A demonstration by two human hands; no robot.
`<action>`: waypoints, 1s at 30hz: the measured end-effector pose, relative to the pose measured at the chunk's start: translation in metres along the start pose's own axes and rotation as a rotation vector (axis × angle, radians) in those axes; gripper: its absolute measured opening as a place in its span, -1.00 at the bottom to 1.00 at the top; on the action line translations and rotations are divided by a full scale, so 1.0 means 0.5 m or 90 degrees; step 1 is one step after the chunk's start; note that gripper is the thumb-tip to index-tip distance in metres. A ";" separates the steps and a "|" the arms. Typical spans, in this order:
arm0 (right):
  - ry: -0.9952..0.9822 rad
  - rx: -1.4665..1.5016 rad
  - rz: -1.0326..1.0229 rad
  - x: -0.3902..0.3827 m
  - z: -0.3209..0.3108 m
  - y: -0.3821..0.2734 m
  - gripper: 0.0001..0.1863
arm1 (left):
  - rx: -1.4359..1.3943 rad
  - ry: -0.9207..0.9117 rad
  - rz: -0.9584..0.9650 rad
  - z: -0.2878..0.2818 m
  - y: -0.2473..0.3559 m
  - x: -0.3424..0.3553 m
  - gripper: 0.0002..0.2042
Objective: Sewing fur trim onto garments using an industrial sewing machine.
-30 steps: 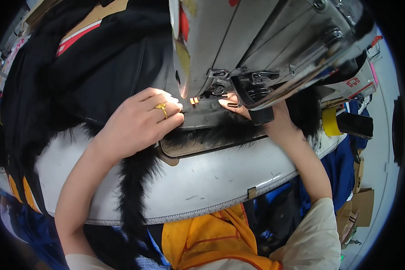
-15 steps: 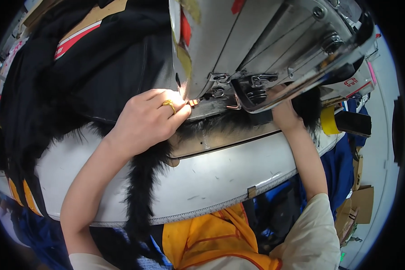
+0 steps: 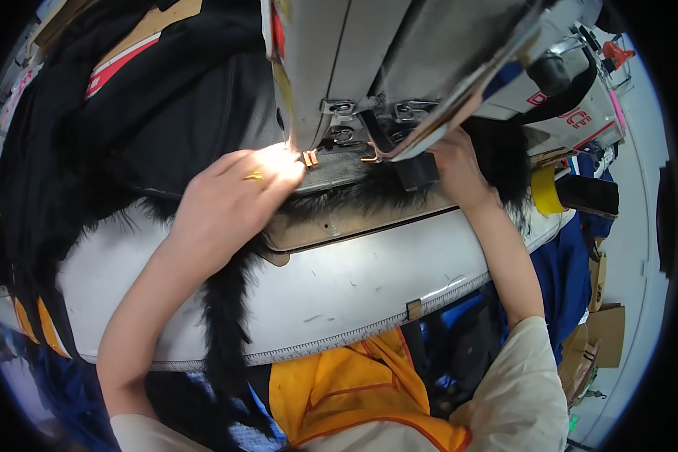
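Left hand (image 3: 237,192) reaches in at the near edge of the black fabric (image 3: 196,135), fingers drawn close together and bent downward, their tips beside a small copper-coloured piece (image 3: 309,158) under the sewing machine (image 3: 354,60). Bright light washes out the fingertips, so I cannot tell whether they pinch the fabric or only press on it. A yellow ring (image 3: 255,175) sits on one finger.

Right hand (image 3: 463,169) is on the other side of the needle area, partly hidden behind the machine; its fingertips are out of sight, and I cannot tell how far open it is or what it grips.

Black fluffy trim (image 3: 354,197) runs along the fabric's near edge between the two hands, above a tan plate (image 3: 331,224) set in the white tabletop (image 3: 354,282). A dark fluffy length (image 3: 227,309) hangs below the left hand over the tabletop's front edge, where a measuring strip (image 3: 301,354) follows the curve. Beyond the right forearm are a yellow roll (image 3: 548,190) and a dark flat object (image 3: 591,196) just beside it. The person wears an orange apron (image 3: 346,384).
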State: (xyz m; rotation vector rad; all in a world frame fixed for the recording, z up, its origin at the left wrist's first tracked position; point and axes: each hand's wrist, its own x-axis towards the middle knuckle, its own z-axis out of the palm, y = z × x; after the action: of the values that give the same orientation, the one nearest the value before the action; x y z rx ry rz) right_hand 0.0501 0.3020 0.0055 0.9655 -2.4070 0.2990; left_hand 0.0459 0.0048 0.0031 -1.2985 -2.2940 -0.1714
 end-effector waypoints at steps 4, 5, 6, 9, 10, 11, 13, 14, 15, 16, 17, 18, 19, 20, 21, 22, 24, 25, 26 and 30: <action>-0.007 0.006 0.003 0.003 0.001 -0.003 -0.56 | -0.029 0.004 -0.093 -0.012 -0.017 -0.022 -0.79; -0.010 0.002 -0.008 0.006 0.002 0.000 -0.56 | -0.032 0.029 -0.074 -0.008 -0.025 -0.017 -0.81; -0.009 0.005 -0.008 0.009 0.001 0.004 -0.56 | -0.052 0.020 -0.061 -0.007 -0.032 -0.008 -0.86; -0.039 -0.033 -0.049 -0.007 -0.013 -0.002 -0.50 | -0.072 -0.033 -0.053 -0.011 -0.045 -0.011 -0.91; -0.104 -0.085 -0.074 -0.020 -0.034 -0.004 -0.47 | -0.073 -0.006 -0.030 -0.022 -0.029 -0.018 -0.92; -0.170 -0.137 -0.099 -0.038 -0.053 -0.012 -0.43 | -0.074 -0.027 0.003 -0.033 -0.011 -0.030 -0.83; -0.216 -0.105 -0.058 -0.063 -0.070 -0.024 -0.38 | -0.025 -0.037 0.042 -0.045 0.040 -0.048 -0.72; -0.258 -0.076 -0.019 -0.069 -0.079 -0.036 -0.31 | -0.019 -0.061 0.015 -0.047 0.049 -0.052 -0.65; -0.260 -0.077 -0.018 -0.070 -0.093 -0.055 -0.31 | -0.020 -0.060 0.015 -0.050 0.049 -0.051 -0.65; -0.307 -0.093 -0.015 -0.055 -0.107 -0.079 -0.26 | -0.031 -0.081 0.015 -0.056 0.044 -0.049 -0.65; -0.356 -0.114 -0.009 -0.037 -0.122 -0.102 -0.20 | -0.044 -0.100 0.017 -0.063 0.039 -0.045 -0.65; -0.380 0.003 0.013 -0.020 -0.127 -0.117 -0.17 | -0.005 -0.094 0.030 -0.066 0.042 -0.034 -0.68; -0.349 0.025 -0.021 -0.002 -0.129 -0.135 -0.20 | -0.004 -0.090 0.031 -0.064 0.042 -0.025 -0.68; -0.324 0.011 -0.018 0.008 -0.109 -0.153 -0.24 | -0.042 -0.063 0.035 -0.054 0.041 -0.016 -0.72; -0.298 -0.001 -0.016 0.012 -0.082 -0.167 -0.28 | -0.078 -0.037 0.039 -0.043 0.037 -0.009 -0.75; -0.297 0.000 -0.015 0.009 -0.048 -0.166 -0.28 | -0.122 -0.028 0.030 -0.030 0.030 -0.011 -0.80; -0.203 -0.063 -0.008 0.003 0.001 -0.148 -0.43 | -0.117 -0.028 0.052 -0.033 0.014 -0.018 -0.79; -0.200 -0.058 -0.010 0.003 0.006 -0.147 -0.43 | -0.112 -0.035 0.063 -0.038 0.007 -0.026 -0.78; -0.159 -0.084 -0.021 0.002 0.009 -0.146 -0.50 | -0.089 -0.033 0.080 -0.050 0.004 -0.030 -0.79; -0.086 -0.146 -0.065 -0.004 0.020 -0.141 -0.58 | -0.117 -0.034 0.047 -0.047 0.005 -0.042 -0.81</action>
State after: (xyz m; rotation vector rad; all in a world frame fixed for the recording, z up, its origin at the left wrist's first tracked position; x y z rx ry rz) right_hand 0.0961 0.2486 -0.0035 1.0259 -2.4351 -0.0815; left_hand 0.0653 -0.0182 0.0133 -1.4931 -2.3145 -0.3325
